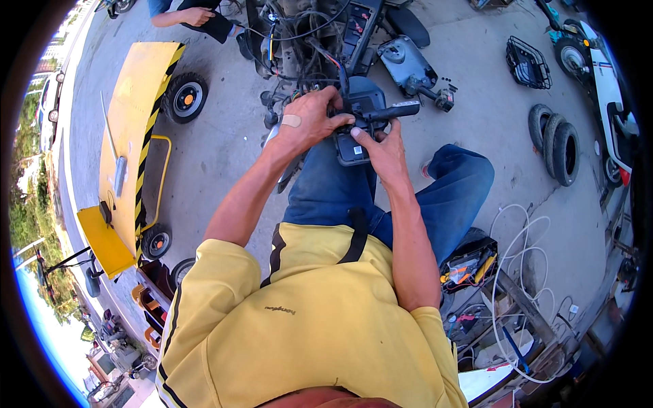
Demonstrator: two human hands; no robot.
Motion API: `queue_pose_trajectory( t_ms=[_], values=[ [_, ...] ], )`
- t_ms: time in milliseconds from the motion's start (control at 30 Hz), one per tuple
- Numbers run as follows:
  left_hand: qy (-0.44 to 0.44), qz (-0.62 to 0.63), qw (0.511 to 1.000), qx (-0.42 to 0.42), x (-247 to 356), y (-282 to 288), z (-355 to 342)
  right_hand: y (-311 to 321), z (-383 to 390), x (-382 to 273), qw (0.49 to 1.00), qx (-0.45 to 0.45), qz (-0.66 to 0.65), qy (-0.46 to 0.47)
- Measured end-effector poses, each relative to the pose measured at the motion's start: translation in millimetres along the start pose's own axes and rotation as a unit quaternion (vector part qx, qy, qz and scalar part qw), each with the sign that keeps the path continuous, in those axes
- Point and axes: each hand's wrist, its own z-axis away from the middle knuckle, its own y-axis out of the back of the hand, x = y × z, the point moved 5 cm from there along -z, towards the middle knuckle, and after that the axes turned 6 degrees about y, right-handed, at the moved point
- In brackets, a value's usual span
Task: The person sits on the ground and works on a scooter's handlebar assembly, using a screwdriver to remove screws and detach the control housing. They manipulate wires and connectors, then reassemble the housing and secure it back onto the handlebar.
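- Slip: the unit [352, 151] appears to lean on the jeans [331, 187] at the thigh, so if the right hand [388, 151] loosens, it could slide off toward the concrete [231, 160].
- Snag: wires [332, 60] run down from the bike frame [291, 42] close to the unit; a hard pull or twist on it might strain any that join it, though the joins are hidden.
- Twist: the black bar [398, 111] juts out to the right, and a knock on it could turn the unit in the fingers.
- Right grip: the thumb presses on the unit's near face while the fingers curl round its right side, so it seems pinched between them.
- Left grip: the left hand [311, 115], with a plaster [291, 120] at the wrist, has its thumb at the unit's left edge and its fingers bent; whether anything is caught between them I cannot tell.
- Place: the unit lies between both hands, below the frame; its lower part hangs beneath the thumbs, and its upper part extends beyond them.
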Motion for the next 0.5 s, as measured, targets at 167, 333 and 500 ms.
queue_pose_trajectory(
  t_ms=[167,333,500],
  values=[
    [-0.025,-0.008,0.999,0.029,5.2,5.2,4.5,-0.9,-7.6,5.9,0.999,0.030,0.045,-0.008],
    [0.078,0.175,0.981,0.030,-14.9,16.2,8.6,-1.3,-9.0,11.1,0.998,0.039,0.054,-0.022],
    [0.118,0.303,0.946,0.019,-21.8,29.7,20.0,-2.5,-8.4,10.9,0.997,0.043,0.053,-0.021]
  ],
)
